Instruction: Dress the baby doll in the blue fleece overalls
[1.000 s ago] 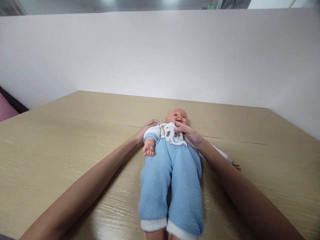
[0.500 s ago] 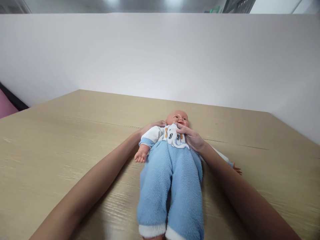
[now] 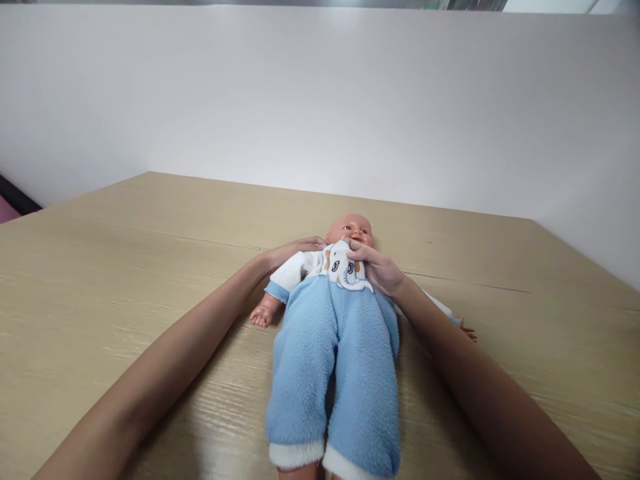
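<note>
Head view: the right hand (image 3: pixel 384 271) grasps the top (image 3: pixel 344 273) on the doll (image 3: pixel 330 313); whether the left hand (image 3: pixel 296 251) grips is unclear. Handling the top seems underway, probably needing gentleness next.

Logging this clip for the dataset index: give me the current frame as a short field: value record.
object: doll, on its back, head away from the camera
clothing: white top with elephant patch, fuzzy light-blue trousers with white cuffs
left hand: beside the doll's shoulder and neck, partly hidden by the white sleeve; grip unclear
right hand: on the chest, digits near the collar; grip unclear
surface: wood-grain table
background: white panel
</note>
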The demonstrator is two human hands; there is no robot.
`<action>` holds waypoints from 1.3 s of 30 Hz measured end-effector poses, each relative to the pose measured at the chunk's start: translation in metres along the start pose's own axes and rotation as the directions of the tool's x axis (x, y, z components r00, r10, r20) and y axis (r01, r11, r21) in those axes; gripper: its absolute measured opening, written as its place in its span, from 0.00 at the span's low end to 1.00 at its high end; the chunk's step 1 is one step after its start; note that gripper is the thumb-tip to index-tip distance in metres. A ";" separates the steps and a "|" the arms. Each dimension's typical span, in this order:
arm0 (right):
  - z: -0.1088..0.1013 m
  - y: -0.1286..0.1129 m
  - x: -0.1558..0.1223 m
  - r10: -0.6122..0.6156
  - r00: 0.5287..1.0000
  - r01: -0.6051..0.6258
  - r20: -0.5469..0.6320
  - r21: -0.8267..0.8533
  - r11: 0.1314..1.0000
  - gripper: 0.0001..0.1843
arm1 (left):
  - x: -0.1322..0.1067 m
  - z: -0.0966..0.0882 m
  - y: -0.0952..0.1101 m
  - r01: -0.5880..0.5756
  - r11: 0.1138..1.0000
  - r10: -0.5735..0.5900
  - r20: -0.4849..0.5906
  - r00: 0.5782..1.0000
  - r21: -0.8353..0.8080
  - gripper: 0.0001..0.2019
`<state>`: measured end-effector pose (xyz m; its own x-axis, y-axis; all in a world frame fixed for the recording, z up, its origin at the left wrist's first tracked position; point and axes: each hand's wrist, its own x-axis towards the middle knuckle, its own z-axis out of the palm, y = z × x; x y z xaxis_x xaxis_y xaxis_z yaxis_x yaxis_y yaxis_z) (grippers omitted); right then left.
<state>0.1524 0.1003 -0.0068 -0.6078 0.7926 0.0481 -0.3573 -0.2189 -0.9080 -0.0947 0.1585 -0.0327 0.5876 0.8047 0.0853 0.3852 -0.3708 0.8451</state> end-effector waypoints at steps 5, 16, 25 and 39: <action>0.004 0.000 0.003 -0.022 1.000 0.022 -0.015 -0.026 0.999 0.13 | -0.018 -0.022 -0.003 0.153 0.944 -0.119 0.131 0.984 -0.292 0.25; -0.009 -0.066 -0.028 0.092 0.990 -0.134 -0.105 -0.900 0.415 0.22 | -0.031 -0.049 0.006 0.109 0.994 -0.105 0.346 0.932 0.010 0.29; -0.007 -0.049 -0.030 0.042 0.979 -0.202 -0.198 -0.937 0.286 0.27 | -0.045 -0.056 0.050 0.047 0.930 -0.092 0.107 0.990 0.364 0.29; -0.001 -0.047 -0.033 0.004 0.976 -0.204 -0.216 -0.919 0.336 0.23 | -0.064 -0.035 0.089 0.097 0.813 -0.372 0.383 0.846 0.574 0.10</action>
<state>0.1895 0.0851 0.0341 -0.4418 0.8959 -0.0460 0.6560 0.2877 -0.6978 -0.1228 0.0902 0.0558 0.6262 0.6410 -0.4438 0.7789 -0.4895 0.3920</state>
